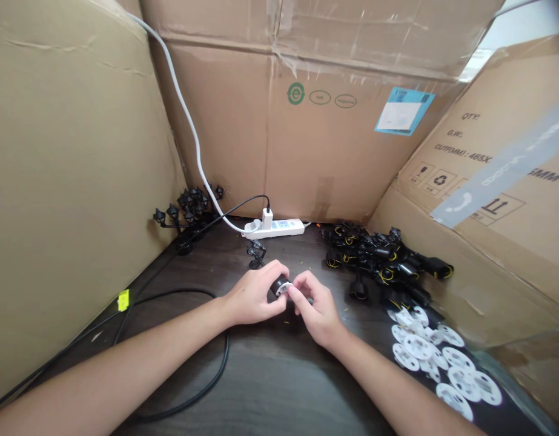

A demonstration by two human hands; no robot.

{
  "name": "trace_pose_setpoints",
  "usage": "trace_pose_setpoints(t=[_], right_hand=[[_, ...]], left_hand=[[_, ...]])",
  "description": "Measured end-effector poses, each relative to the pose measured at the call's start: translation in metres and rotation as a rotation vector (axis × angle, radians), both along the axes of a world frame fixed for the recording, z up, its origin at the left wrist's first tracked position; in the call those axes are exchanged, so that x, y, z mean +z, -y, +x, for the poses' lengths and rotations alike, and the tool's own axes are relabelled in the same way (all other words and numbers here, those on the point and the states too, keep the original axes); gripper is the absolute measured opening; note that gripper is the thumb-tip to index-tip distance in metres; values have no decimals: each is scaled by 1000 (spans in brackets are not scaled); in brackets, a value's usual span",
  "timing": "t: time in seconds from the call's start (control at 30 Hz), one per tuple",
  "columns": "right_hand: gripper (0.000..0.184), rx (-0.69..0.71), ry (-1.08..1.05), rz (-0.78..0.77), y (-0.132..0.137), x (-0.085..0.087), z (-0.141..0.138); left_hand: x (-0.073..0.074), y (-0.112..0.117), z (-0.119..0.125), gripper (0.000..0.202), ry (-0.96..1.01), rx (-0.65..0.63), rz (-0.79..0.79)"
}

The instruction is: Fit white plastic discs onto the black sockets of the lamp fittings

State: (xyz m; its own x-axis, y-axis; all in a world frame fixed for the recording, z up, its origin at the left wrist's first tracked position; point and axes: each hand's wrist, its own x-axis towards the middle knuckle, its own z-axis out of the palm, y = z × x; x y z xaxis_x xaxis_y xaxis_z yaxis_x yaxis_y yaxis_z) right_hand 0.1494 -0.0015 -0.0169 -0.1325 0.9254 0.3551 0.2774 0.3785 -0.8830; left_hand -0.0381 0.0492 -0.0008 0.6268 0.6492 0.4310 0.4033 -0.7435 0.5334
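My left hand (254,295) is closed around a small black cylindrical part (279,284) over the dark table (270,375). A white round disc (284,289) sits at the part's end, and my right hand (316,306) pinches that disc with its fingertips. Both hands meet at the middle of the table. Just behind them stands one small black part (256,253) on its own.
A pile of black parts with yellow wires (381,260) lies to the right, several white discs (443,363) nearer. More black parts (191,209) sit back left. A white power strip (274,227) and black cable (215,375) lie there. Cardboard boxes (306,133) wall the table.
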Motion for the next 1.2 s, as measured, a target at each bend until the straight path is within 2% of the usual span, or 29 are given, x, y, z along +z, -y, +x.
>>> trace_pose_setpoints(t=[0.3,0.53,0.7,1.2], right_hand=[[35,73,0,-55,-1,1,0],[43,127,-138,-159,-4,2,-1],[47,148,-160,-202,-5,1,0],[53,84,-105,-175,-4,12,-1]], left_hand=[[3,1,-1,20,26,-14,-1],[0,0,-1,21,28,-1,-24],[-2,-2,-2,20,23,-3,-11],[0,-1,-2,23,21,0,-31]])
